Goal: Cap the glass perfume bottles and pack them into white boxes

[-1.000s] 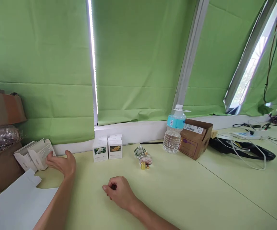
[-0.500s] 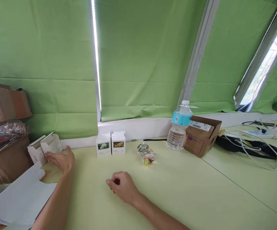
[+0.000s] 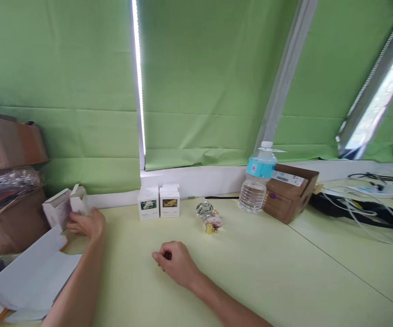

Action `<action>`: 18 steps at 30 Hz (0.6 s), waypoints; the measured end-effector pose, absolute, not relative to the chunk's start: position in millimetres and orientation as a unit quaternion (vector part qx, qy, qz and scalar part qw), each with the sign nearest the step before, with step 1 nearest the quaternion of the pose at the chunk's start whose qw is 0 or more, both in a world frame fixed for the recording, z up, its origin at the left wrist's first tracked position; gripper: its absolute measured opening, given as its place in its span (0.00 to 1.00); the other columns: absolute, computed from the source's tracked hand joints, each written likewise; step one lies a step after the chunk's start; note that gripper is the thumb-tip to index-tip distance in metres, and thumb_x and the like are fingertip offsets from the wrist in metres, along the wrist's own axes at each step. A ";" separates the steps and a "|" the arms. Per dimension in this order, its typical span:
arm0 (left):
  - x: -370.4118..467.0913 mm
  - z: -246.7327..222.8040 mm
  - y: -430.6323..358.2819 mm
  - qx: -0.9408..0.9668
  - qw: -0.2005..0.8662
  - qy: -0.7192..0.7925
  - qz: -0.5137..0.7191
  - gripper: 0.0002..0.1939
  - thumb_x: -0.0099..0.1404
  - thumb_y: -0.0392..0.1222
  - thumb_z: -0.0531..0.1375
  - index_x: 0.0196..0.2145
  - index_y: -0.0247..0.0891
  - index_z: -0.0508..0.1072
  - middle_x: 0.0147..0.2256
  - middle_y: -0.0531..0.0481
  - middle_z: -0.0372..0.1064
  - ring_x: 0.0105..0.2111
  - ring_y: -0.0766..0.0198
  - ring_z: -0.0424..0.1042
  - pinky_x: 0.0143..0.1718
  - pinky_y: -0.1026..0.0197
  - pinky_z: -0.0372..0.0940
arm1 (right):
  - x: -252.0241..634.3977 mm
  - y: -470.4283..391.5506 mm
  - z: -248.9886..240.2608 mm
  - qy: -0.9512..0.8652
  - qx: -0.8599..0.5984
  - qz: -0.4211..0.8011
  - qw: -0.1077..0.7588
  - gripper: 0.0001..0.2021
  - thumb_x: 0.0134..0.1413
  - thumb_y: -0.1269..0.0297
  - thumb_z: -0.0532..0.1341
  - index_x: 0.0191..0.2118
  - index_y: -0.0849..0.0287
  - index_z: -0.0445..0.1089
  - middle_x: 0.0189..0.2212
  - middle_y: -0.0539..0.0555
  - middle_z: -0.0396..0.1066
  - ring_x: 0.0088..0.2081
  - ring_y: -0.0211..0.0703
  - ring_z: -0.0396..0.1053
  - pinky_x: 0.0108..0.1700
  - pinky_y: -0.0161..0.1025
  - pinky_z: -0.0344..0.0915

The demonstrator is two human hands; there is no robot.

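At the left, my left hand (image 3: pixel 86 223) has its thumb and fingers around the lower part of a small white box (image 3: pixel 78 199), which stands tilted. A second white box (image 3: pixel 57 208) leans beside it, against the stacked cartons. My right hand (image 3: pixel 176 260) rests on the table in a loose fist, with nothing visible in it. Past it stand small white cartons with flower pictures (image 3: pixel 159 204). Right of these lie small shiny glass-like pieces (image 3: pixel 209 215) with gold-coloured parts.
A water bottle (image 3: pixel 258 181) and a brown cardboard box (image 3: pixel 287 193) stand at the back right, near a black bag-like item (image 3: pixel 383 212) with white cables. Brown cartons (image 3: pixel 19 222) and white paper sheets (image 3: pixel 36 272) fill the left side. Green blinds (image 3: pixel 199 81) hang behind.
My left hand has closed around the right one of the two leaning white boxes and turned it. My right hand stays in place. The view has shifted slightly.
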State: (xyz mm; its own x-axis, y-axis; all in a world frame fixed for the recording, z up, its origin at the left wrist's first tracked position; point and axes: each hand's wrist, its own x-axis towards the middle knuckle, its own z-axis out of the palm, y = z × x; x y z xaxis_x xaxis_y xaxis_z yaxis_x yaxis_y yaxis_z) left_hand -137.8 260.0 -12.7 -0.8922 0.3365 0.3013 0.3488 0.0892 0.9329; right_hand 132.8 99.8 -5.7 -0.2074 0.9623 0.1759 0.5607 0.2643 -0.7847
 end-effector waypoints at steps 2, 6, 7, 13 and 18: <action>-139.3 -13.1 260.7 -0.217 0.016 -0.745 -0.630 0.29 0.61 0.42 0.62 0.56 0.32 0.58 0.55 0.37 0.59 0.58 0.42 0.57 0.59 0.37 0.54 | 132.8 99.7 -4.6 -0.720 -0.531 0.289 0.340 0.15 0.55 0.61 0.59 0.18 0.58 0.66 0.17 0.47 0.68 0.23 0.36 0.62 0.28 0.33 0.55; -144.3 -15.6 264.0 -0.210 0.022 -0.755 -0.621 0.22 0.67 0.47 0.59 0.55 0.37 0.64 0.54 0.42 0.64 0.53 0.50 0.66 0.54 0.41 0.62 | 133.4 101.3 -4.6 -0.728 -0.523 0.291 0.336 0.17 0.56 0.57 0.58 0.19 0.58 0.65 0.18 0.48 0.68 0.23 0.37 0.62 0.28 0.33 0.55; -145.1 -16.1 264.3 -0.215 0.020 -0.755 -0.620 0.21 0.67 0.47 0.59 0.55 0.37 0.65 0.53 0.42 0.65 0.52 0.52 0.68 0.52 0.43 0.65 | 133.6 101.8 -5.3 -0.730 -0.518 0.293 0.335 0.18 0.56 0.56 0.58 0.19 0.58 0.65 0.18 0.48 0.68 0.23 0.38 0.62 0.28 0.34 0.55; -143.7 -14.4 260.3 -0.256 0.030 -0.752 -0.607 0.20 0.68 0.46 0.59 0.55 0.36 0.66 0.53 0.42 0.67 0.49 0.54 0.70 0.50 0.44 0.68 | 134.8 103.5 -9.2 -0.739 -0.499 0.309 0.330 0.19 0.58 0.54 0.56 0.20 0.57 0.63 0.17 0.47 0.65 0.22 0.37 0.60 0.28 0.34 0.55; -142.8 -13.0 260.5 -0.256 0.048 -0.756 -0.600 0.20 0.68 0.46 0.59 0.55 0.37 0.66 0.54 0.43 0.65 0.52 0.53 0.69 0.52 0.43 0.66 | 134.8 104.2 -7.8 -0.750 -0.493 0.304 0.319 0.20 0.60 0.53 0.55 0.20 0.57 0.62 0.17 0.47 0.64 0.23 0.37 0.60 0.28 0.35 0.54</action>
State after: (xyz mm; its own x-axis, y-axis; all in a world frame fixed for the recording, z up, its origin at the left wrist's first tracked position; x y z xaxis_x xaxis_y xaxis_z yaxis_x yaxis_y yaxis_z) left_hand -142.8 260.5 -13.0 -0.8644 0.3296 0.3798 0.4446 0.1478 0.8835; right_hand 134.8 104.2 -7.8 -0.3113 0.9335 0.1779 0.5456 0.3289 -0.7708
